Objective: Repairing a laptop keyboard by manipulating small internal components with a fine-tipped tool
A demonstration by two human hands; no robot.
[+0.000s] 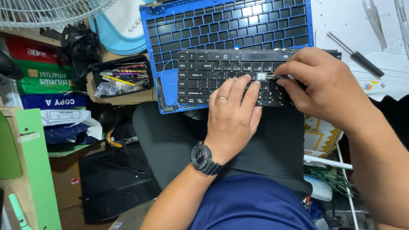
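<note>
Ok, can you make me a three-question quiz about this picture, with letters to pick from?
1. Where does the black keyboard lie?
A) on the blue frame
B) on the floor
C) inside the tray

2. What colour is the watch on the left hand?
A) red
B) black
C) white

3. What is the right hand doing?
A) resting open on the lap
B) holding the screwdriver
C) pinching a thin metal tool at a key

Answers: 1 A, the keyboard overlaps the frame's lower part. 2 B, the strap and case are black. 3 C, the fingers close on a tool whose tip meets the keys, while the screwdriver lies apart.
</note>
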